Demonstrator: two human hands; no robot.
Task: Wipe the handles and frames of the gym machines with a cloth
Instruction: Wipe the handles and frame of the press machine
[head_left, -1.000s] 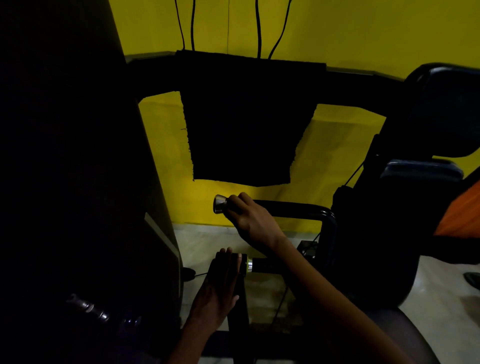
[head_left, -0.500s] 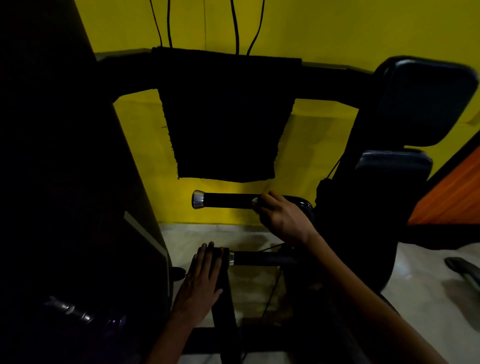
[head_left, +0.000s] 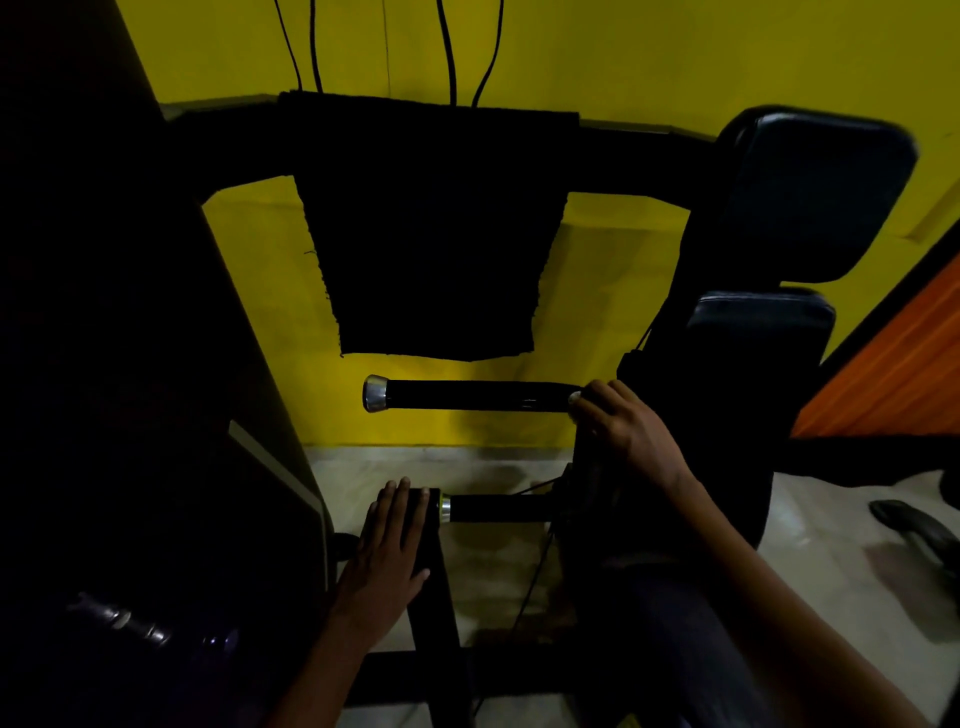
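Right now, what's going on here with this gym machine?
A person is working on a dark gym machine by a yellow wall. Their right hand grips the inner end of the upper handle, near where it joins the frame; whether it holds anything to wipe with can't be told. Their left hand rests flat, fingers straight, on the end of the lower handle. A black cloth hangs over the top bar, untouched.
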